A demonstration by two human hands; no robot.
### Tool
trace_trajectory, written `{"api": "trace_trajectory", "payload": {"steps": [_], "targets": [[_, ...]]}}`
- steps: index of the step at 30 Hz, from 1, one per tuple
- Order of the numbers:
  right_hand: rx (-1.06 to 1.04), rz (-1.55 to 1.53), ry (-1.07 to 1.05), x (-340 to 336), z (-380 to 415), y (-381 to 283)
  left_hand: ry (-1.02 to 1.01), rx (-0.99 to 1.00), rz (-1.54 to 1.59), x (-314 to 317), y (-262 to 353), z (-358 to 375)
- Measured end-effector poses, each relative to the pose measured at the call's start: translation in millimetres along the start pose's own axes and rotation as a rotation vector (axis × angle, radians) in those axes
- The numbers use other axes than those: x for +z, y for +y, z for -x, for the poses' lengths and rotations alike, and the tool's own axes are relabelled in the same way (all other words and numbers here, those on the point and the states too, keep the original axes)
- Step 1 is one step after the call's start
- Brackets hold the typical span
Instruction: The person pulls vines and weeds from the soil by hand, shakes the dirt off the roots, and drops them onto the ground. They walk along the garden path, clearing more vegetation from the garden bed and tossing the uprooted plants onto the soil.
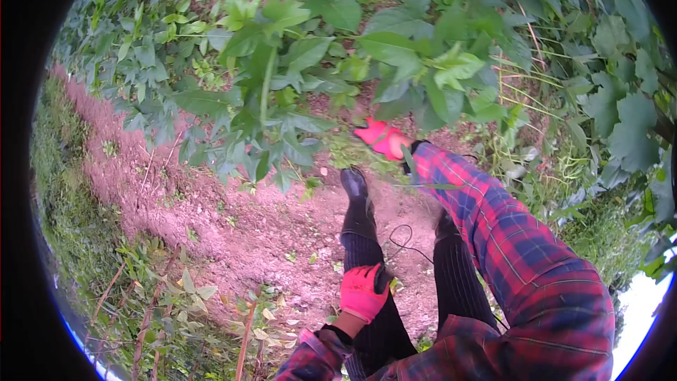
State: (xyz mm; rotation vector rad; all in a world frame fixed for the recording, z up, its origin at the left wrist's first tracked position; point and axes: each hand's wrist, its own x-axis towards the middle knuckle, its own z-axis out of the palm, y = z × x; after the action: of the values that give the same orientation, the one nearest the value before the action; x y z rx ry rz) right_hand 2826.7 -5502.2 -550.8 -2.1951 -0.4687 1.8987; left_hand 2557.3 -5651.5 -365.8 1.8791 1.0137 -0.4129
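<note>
Both my hands wear red gloves and my sleeves are red-and-blue plaid. My left hand (363, 291) rests flat on my left thigh (367, 240), which is in dark striped trousers, and holds nothing. My right hand (384, 139) is stretched forward and down into the low leaves of a green plant (296, 56), just above the soil. Leaves cover part of its fingers, so its grip is hidden. A black boot (352, 183) stands on the bare earth just below and left of that hand.
Reddish-brown bare soil (233, 226) runs as a strip between the leafy plants and a grassy bank (70, 190) on the left. Dry stems and pale leaves (190, 289) lie at lower left. A thin dark cord (405, 240) hangs between my legs. Dense vines (620, 113) fill the right.
</note>
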Motion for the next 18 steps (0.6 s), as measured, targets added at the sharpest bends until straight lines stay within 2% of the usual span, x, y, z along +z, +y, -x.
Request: {"api": "trace_trajectory", "payload": {"steps": [2, 5, 11, 13, 18], "targets": [[-0.043, -0.015, -0.025, -1, -13, 7, -0.101, -0.025, -0.074, -1, 9, -5], [-0.049, -0.174, 0.01, 2, -33, 24, -0.039, -0.01, -0.169, 1, 15, -10], [0.073, -0.608, 0.2, 80, -98, 62, -0.12, -0.018, -0.221, 10, 24, -11], [0.108, -0.719, 0.229, 103, -117, 63, 0.016, 0.028, -0.16, 14, 20, -6], [0.174, -0.946, 0.194, 109, -141, 66, 0.057, 0.019, -0.112, 11, 13, -1]]}}
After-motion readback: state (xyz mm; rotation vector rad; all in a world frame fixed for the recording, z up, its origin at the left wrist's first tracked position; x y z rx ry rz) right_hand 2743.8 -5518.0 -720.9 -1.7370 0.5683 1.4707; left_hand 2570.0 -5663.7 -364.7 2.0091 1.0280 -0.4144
